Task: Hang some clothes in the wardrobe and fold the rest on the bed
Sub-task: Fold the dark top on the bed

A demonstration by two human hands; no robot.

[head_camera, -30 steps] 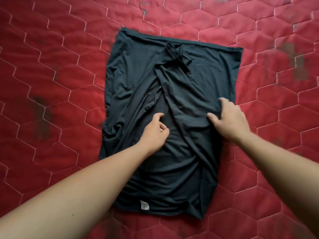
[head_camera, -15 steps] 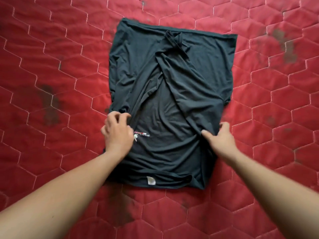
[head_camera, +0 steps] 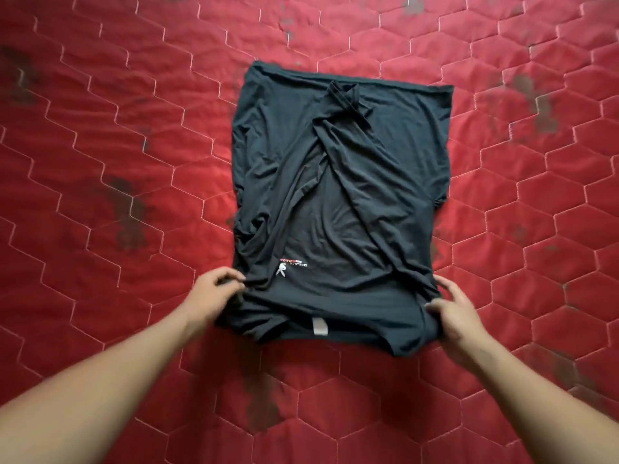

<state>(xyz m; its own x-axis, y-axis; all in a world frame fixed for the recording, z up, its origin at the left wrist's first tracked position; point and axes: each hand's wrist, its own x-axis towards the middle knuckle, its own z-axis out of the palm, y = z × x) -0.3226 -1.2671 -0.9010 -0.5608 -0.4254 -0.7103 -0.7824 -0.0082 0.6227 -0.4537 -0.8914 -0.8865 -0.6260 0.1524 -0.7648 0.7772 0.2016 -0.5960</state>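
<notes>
A dark teal T-shirt point(head_camera: 341, 202) lies on the bed with both sides folded in over the middle, so it forms a tall rectangle. A small printed logo point(head_camera: 292, 266) and a white neck label point(head_camera: 319, 327) show near its close end. My left hand point(head_camera: 214, 293) pinches the near left corner of the shirt. At the near right corner my right hand point(head_camera: 455, 313) grips the cloth, thumb on top. Both forearms reach in from the bottom of the view.
The bed is covered by a red quilt point(head_camera: 100, 162) stitched in hexagons, with dark stains in several places. Quilt surrounds the shirt on every side. No wardrobe or other clothes are in view.
Both hands slid from the middle of the shirt toward me, down its sides, and now hold its near corners. The logo has come into view.
</notes>
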